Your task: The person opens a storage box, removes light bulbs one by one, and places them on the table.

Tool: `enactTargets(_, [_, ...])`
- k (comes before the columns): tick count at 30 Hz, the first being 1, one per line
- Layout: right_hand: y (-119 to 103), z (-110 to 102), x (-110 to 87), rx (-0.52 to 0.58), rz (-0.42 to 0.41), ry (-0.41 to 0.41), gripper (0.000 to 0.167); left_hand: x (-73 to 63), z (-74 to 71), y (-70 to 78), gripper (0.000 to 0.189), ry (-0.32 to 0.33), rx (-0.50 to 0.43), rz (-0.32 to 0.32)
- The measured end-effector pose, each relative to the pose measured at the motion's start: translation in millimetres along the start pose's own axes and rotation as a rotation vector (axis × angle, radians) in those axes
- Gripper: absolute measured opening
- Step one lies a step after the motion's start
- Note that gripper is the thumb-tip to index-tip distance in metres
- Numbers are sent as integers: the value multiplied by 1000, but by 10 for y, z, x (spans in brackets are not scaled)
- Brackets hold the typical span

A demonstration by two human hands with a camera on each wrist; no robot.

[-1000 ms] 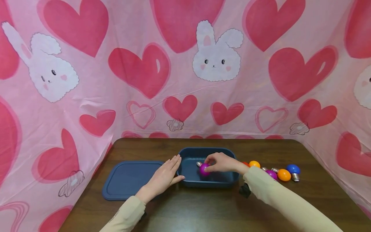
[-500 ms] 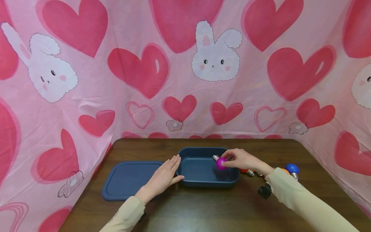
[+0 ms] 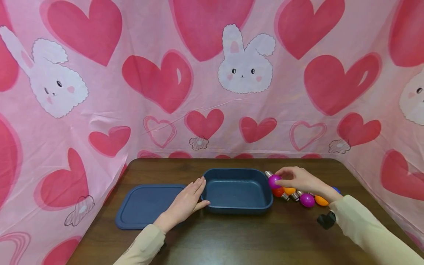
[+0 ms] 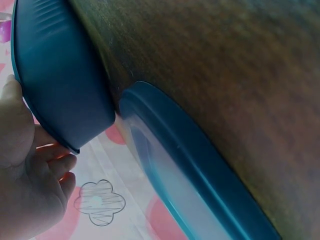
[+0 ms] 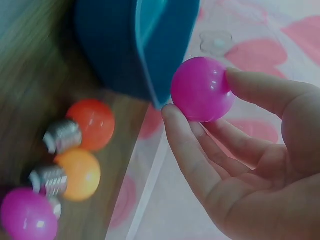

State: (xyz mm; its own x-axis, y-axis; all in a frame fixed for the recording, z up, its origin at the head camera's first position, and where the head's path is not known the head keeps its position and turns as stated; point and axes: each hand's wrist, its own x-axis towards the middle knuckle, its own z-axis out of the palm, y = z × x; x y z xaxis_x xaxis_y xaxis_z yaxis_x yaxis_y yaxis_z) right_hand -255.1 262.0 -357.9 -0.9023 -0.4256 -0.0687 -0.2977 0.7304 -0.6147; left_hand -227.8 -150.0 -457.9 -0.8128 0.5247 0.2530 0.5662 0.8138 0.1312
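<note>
My right hand [image 3: 299, 179] pinches a purple light bulb [image 3: 273, 181] by its round glass, the metal screw base pointing up and away. The bulb is at the right rim of a dark blue rectangular container [image 3: 236, 210], above the other bulbs. In the right wrist view, thumb and fingertips hold the purple globe clear of the table. My left hand [image 3: 185, 198] rests with straight fingers against the container's left rim, the thumb at its near left corner. The inside of the container shows nothing in it in the head view.
On the table right of the container lie a red bulb [image 5: 92, 124], orange bulbs [image 3: 321, 200], another purple bulb [image 3: 307, 200] and a partly hidden blue bulb [image 3: 336, 190]. A flat blue lid [image 3: 145, 206] lies at the left, partly under my left forearm. Pink cloth [image 3: 205, 84] hangs behind.
My right hand has carried the purple bulb from inside the container rightward, out past its right rim. The left hand has stayed in place on the container.
</note>
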Motion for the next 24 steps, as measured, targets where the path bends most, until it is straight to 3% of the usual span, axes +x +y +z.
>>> enactTargets(10, [305,-222,-241,93,124,11,51,2,-22,8,76,-2,4,3])
enactTargets(24, [832,-463,-515,-27,261,104,60,6,-8,14,75,13,46,25])
